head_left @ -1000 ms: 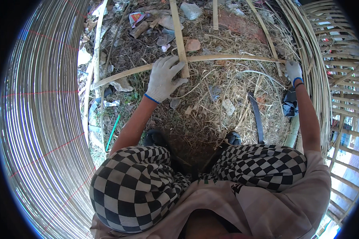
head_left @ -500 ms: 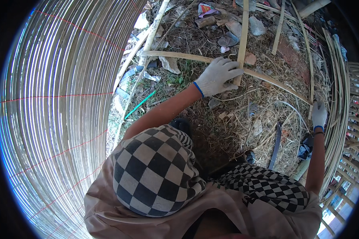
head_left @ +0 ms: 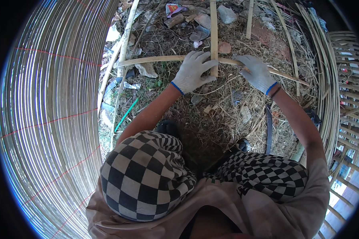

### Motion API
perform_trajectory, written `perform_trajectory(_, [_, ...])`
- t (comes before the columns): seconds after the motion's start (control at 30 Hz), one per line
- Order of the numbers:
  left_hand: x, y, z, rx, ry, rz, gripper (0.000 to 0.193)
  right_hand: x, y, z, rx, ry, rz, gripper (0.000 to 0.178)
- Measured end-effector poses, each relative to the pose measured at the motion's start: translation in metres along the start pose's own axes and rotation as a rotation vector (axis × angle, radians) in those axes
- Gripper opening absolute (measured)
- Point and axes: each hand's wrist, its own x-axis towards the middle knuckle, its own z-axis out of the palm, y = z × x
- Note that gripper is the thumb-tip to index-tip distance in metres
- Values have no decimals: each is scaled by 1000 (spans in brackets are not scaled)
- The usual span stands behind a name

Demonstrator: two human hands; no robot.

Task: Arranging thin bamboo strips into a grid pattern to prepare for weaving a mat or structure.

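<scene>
A long bamboo strip [head_left: 147, 59] runs crosswise over the ground ahead of me, under an upright bamboo strip [head_left: 214, 34]. My left hand [head_left: 192, 71], in a white knitted glove with a blue cuff, holds the crosswise strip just left of the crossing. Its thumb tip lies by the near end of the upright strip. My right hand [head_left: 257, 72], gloved the same way, lies over the crosswise strip right of the crossing. Its fingers are stretched out toward the left; its palm covers part of the strip. The far right end of that strip crosses another bamboo strip [head_left: 293, 59].
A slatted bamboo screen [head_left: 52, 99] with red cords rises at the left. Bundled bamboo strips [head_left: 327, 83] and a bamboo lattice [head_left: 351, 95] stand right. A dark flat blade-like piece [head_left: 269, 129], stones [head_left: 146, 70], a green stick [head_left: 126, 115] and dry straw lie on the ground.
My right hand has left the strip's far right end and moved left to near the crossing. My left hand stays at the crossing. The whole view has shifted.
</scene>
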Motion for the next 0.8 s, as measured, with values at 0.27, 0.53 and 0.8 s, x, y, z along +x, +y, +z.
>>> perform_trajectory(0.27, [2,-5,2,9,-59,-8,55,5,6,30,80,41,96,34])
perform_trajectory(0.53, [6,-4,2,-44,-31,-5,56,-1,8,36,150,159,37,33])
perform_trajectory(0.8, [2,-12,10,-80,15,-56,56,1,9,36,130,115,68,30])
